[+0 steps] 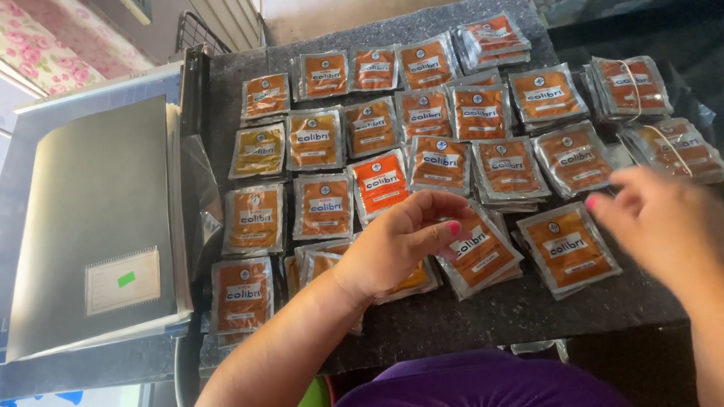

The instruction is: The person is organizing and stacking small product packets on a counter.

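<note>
The left hand has its fingers curled over a small stack of orange sachets on the dark table, touching the top one. The right hand hovers open and holds nothing, just beside another sachet. A grey scale stands at the left.

A dark speckled stone counter bears rows of orange foil sachets and a grey flat-topped machine.

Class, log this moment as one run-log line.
left hand: touching packet | right hand: empty, blurred, above counter | packet rows: flat | scale: bare
</note>
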